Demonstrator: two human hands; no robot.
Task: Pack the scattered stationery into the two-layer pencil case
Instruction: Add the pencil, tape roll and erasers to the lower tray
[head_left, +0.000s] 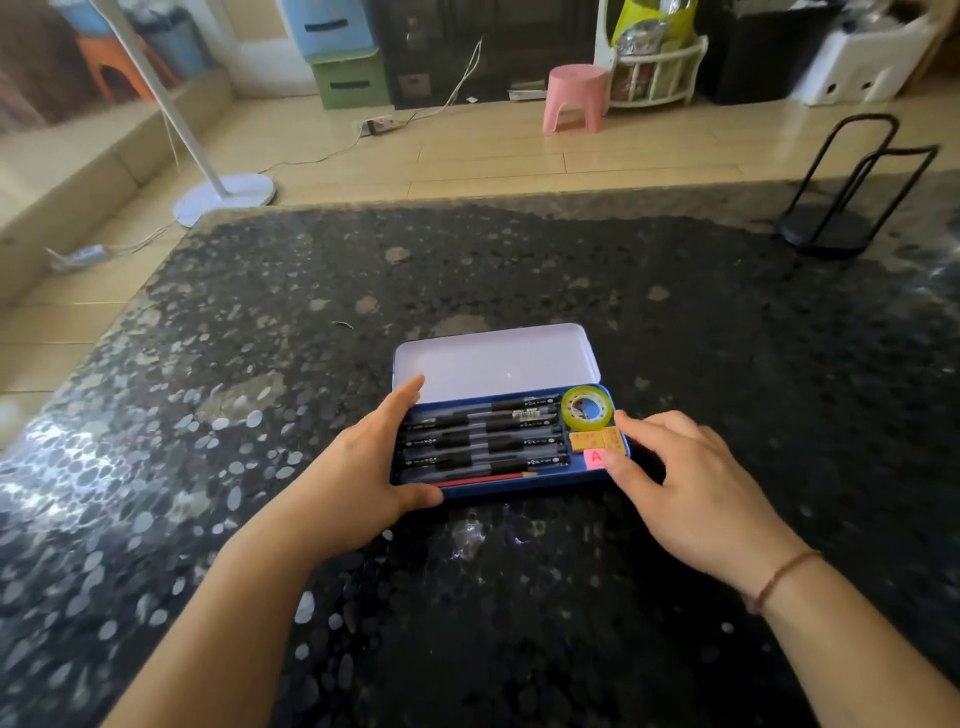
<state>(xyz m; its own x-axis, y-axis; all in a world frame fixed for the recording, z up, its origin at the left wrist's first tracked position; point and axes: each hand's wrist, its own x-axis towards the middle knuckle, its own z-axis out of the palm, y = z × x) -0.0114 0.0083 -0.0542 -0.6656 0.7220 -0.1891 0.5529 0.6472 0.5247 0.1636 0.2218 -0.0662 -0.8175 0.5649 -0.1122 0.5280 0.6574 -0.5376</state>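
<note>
Pencil case (511, 486) lying open near the middle of the table (727, 364), lid (493, 364) tipped back toward the far edge. Inside: black pens (483, 439) in rows, red pencil (483, 477) along the near wall, tape roll (588, 409) in the far right corner, orange eraser (596, 439) and pink eraser (595, 457) (marked with an A) below it. Left hand (369, 475) grasping the case's left end, thumb on the near wall. Right hand (691, 486) at the right end, grip released, fingertips touching the rim. Black wire stand (852, 192) at the table's far right corner.

A red letter "A" stands on the pink eraser (595, 457) in the pencil case (511, 488); print on the pens (483, 434) is too small to read.
</note>
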